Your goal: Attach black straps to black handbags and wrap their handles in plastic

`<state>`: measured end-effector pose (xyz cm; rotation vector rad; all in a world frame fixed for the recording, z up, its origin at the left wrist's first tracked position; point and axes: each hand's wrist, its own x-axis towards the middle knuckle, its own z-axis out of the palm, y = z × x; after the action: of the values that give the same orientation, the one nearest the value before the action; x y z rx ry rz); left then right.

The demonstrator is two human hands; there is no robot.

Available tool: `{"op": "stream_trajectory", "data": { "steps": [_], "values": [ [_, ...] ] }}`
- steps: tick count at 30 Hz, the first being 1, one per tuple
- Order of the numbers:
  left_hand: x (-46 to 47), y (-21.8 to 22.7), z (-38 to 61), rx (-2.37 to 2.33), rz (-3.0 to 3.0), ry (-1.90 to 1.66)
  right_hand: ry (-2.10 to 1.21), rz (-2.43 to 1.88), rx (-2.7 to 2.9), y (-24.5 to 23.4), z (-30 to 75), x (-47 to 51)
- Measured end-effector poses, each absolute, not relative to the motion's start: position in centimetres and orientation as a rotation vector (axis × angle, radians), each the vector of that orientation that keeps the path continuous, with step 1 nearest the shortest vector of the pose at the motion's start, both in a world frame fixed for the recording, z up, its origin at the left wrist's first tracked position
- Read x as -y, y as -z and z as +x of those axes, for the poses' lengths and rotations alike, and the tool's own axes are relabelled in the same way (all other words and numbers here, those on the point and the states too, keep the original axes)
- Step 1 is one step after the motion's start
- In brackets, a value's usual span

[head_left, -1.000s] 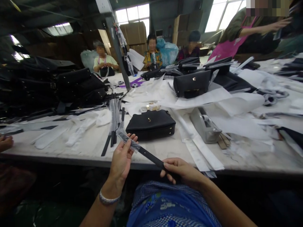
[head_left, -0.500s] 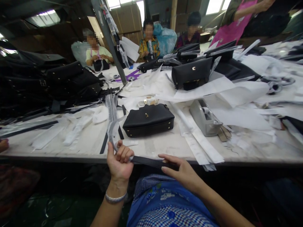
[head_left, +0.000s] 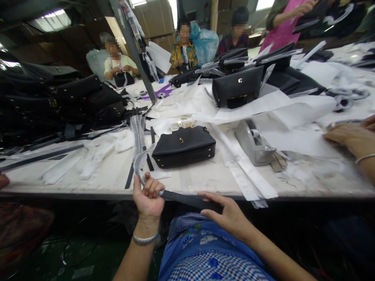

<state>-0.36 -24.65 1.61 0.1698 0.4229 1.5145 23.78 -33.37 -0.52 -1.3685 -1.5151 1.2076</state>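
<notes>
A black strap (head_left: 183,198) stretches between my hands at the table's front edge. My left hand (head_left: 149,197) is closed round its left end, where clear plastic wrapping (head_left: 137,162) runs up onto the table. Around the strap's right part, the thumb and fingers of my right hand (head_left: 224,212) are curled; its far end is hidden behind that hand. Just beyond them a black handbag (head_left: 184,146) with a gold clasp and gold studs lies on the table.
A grey tape dispenser (head_left: 253,144) and white paper strips (head_left: 246,171) lie to the right. Black bags (head_left: 67,93) are heaped at the left, and another black bag (head_left: 238,86) sits behind. A metal post (head_left: 137,54) rises from the table. A co-worker's hands (head_left: 351,136) reach in at right.
A co-worker's hands have come in at the right edge. The person in pink at the back has shifted. My hands keep nearly the same place on the strap.
</notes>
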Motion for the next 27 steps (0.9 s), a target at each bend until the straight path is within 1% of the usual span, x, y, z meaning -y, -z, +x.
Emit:
{"op": "stream_trajectory", "data": {
  "steps": [4, 9, 13, 16, 18, 20, 21, 23, 25, 26, 27],
  "values": [
    [24.7, -2.5, 1.1, -0.469, 0.168, -1.556, -1.055, -1.227, 1.618, 0.8, 23.4, 33.3],
    [25.2, -3.2, 4.5, -0.710, 0.214, -1.557, -1.144, -1.295, 1.590, -0.5, 22.5, 31.8],
    [25.7, -2.7, 7.1, -0.824, 0.361, -1.490, -0.986, -1.342, 1.690, -2.1, 22.3, 29.9],
    [25.8, -2.2, 7.6, -0.821, 0.554, -1.421, -1.032, -1.302, 1.784, -2.8, 22.4, 28.4],
    [25.8, -2.5, 7.0, -0.905, 0.806, -1.219, -1.061, -1.277, 1.817, -3.3, 22.9, 27.4],
    [25.7, -3.5, 5.6, -1.102, 1.181, -0.968, -1.022, -1.295, 1.862, -4.0, 23.6, 26.5],
    [25.6, -4.1, 4.9, -1.231, 1.384, -0.899, -0.987, -1.309, 1.897, -4.5, 24.1, 26.1],
    [25.1, -5.8, 3.8, -1.437, 1.771, -0.977, -0.959, -1.301, 1.992, -6.0, 24.8, 25.5],
    [24.1, -7.4, 3.4, -1.380, 2.133, -1.080, -0.977, -1.215, 2.084, -7.7, 25.4, 24.8],
    [23.4, -8.0, 3.5, -1.245, 2.284, -1.026, -0.989, -1.153, 2.136, -8.4, 25.6, 24.3],
    [22.6, -8.6, 3.6, -1.088, 2.386, -0.895, -1.001, -1.098, 2.187, -9.0, 25.8, 23.6]
  ]
}}
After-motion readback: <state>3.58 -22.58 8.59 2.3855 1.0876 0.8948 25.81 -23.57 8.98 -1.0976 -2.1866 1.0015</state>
